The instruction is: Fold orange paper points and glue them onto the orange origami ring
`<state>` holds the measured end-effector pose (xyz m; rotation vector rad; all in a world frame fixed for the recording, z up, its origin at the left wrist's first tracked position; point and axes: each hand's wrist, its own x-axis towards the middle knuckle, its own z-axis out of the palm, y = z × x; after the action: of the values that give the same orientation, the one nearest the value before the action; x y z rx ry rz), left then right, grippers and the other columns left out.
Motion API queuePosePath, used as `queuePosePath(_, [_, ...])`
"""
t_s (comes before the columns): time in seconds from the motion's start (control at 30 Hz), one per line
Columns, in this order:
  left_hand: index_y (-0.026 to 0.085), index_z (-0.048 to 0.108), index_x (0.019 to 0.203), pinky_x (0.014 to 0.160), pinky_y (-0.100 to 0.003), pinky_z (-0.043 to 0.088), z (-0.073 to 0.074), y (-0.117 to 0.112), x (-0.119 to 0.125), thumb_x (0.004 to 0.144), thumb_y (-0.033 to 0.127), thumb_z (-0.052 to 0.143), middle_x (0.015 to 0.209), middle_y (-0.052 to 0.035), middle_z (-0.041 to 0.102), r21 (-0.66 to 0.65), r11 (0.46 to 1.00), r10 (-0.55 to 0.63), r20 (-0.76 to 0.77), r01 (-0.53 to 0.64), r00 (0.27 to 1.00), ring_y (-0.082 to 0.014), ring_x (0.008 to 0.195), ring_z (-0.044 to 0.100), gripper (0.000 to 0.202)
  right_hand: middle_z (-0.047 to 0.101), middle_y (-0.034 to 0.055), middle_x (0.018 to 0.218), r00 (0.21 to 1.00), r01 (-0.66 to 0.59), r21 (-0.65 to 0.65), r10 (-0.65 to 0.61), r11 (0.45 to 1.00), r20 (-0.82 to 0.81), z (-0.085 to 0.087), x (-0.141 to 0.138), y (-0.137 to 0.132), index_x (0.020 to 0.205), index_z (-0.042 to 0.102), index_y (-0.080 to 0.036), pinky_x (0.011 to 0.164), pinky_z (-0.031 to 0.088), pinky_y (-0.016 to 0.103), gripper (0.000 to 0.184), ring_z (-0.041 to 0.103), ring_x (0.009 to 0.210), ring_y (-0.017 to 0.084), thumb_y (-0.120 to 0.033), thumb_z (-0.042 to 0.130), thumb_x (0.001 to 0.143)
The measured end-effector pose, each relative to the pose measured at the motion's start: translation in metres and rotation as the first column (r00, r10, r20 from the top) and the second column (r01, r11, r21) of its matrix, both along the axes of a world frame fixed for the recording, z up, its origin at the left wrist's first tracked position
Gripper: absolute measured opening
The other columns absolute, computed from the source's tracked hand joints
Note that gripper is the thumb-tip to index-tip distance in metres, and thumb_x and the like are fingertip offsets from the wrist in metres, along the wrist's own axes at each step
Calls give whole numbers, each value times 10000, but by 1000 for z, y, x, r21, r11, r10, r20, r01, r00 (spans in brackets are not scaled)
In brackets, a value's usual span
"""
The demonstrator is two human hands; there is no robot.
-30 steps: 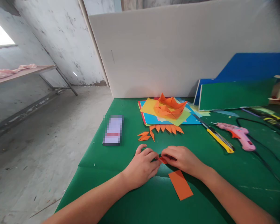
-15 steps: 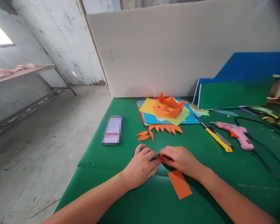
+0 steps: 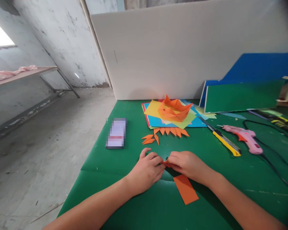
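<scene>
My left hand (image 3: 147, 167) and my right hand (image 3: 186, 163) meet low over the green table, their fingers pinched on a small folded piece of orange paper (image 3: 166, 164) that is mostly hidden by the fingertips. Below my right hand lies a flat orange paper rectangle (image 3: 186, 189). Farther off, several small folded orange paper pieces (image 3: 148, 139) lie loose, beside a row of pointed orange pieces (image 3: 171, 131). A ring-shaped orange folded paper form (image 3: 175, 110) with raised points rests on the stack of coloured paper.
A phone (image 3: 116, 133) with a blurred screen lies at the left. On the right are a yellow utility knife (image 3: 227, 143), a pink glue gun (image 3: 244, 137) with its black cord, and a green board (image 3: 242, 97). A white panel (image 3: 158, 54) stands along the back.
The fingers of both hands have shifted very slightly around the small orange paper, my right hand a little to the right. The other things lie where they were.
</scene>
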<state>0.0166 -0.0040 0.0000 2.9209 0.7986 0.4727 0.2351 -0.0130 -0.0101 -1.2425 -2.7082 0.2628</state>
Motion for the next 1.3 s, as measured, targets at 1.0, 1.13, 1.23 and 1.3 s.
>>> queuePosePath(1.0, [240,633,1038,1082,-463,177,-3,2,-2,974,257,436,961,1,676,-21,999,-33,-14,32,999,-167,984,540,208,549,0,757,995,89,-33,-88,995,44,10,0,-5,778,551,-196,533,236,274,151,526,653,135,-161,496,914])
queuePosePath(1.13, [235,631,1044,1066,-465,210,-3,1,-2,973,251,435,962,-1,670,-10,999,-33,-19,33,999,-171,969,540,209,585,9,784,990,101,-107,-110,989,-88,13,5,-6,819,607,-206,594,315,255,172,550,716,144,-143,476,911])
queuePosePath(1.23, [230,634,1046,1065,-453,230,-2,1,-3,970,243,436,974,-12,665,-4,999,-41,-22,41,999,-172,966,539,212,618,13,836,966,84,-148,-117,985,-229,14,7,-7,897,638,-225,672,367,259,139,560,794,157,-211,503,925])
queuePosePath(1.3, [238,633,1058,1069,-449,232,-2,1,-3,966,236,443,976,-11,663,-3,999,-43,-18,43,999,-170,973,538,211,622,16,849,953,71,-180,-120,981,-278,14,6,-6,938,643,-227,682,383,265,99,556,810,167,-269,558,909])
